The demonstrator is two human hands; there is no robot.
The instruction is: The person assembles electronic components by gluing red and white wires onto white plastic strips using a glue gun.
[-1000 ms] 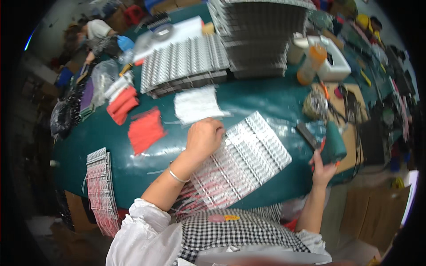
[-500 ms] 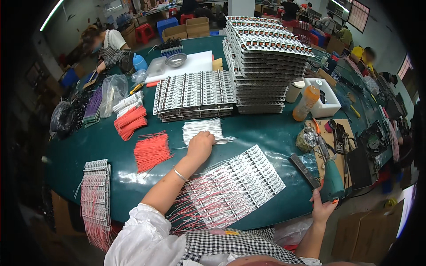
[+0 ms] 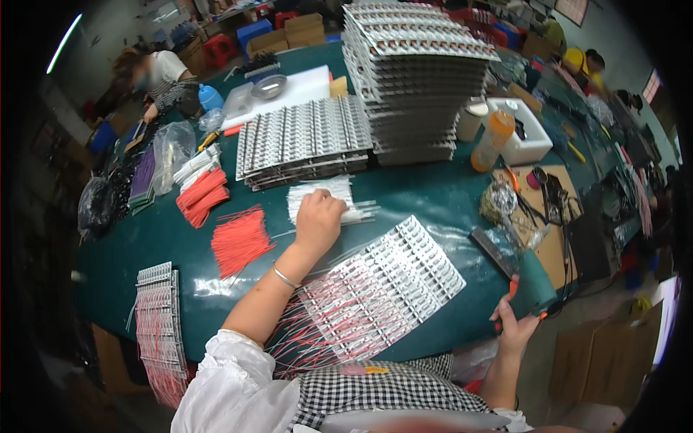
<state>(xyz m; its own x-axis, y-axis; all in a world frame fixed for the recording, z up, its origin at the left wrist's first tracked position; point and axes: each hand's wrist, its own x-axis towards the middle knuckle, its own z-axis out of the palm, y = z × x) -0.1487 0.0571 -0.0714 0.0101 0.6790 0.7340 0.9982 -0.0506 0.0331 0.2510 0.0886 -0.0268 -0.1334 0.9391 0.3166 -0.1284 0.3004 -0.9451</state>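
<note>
My left hand [image 3: 319,219] rests on a pile of white wires [image 3: 302,196] in the middle of the table, its fingers curled down on them. The fingertips are partly hidden. At the right, my right hand [image 3: 514,328] is closed at the lower end of a green soldering gun [image 3: 537,283], whose front is blurred. Between my hands lies a panel of white circuit boards [image 3: 411,278], with red and white wires [image 3: 317,317] trailing off its left side. A bundle of red wires [image 3: 242,244] sits left of the white pile.
Tall board stacks [image 3: 422,94] and lower stacks [image 3: 303,141] stand at the back. More wired boards [image 3: 155,303] overhang the left edge. An orange bottle [image 3: 494,141], a white foam box [image 3: 530,141] and a dark block [image 3: 494,252] are on the right. A co-worker [image 3: 155,79] sits far left.
The view has shifted a little, moving the table things upward. The soldering gun has come slightly nearer to me with my right hand. My left hand stays at the white wires.
</note>
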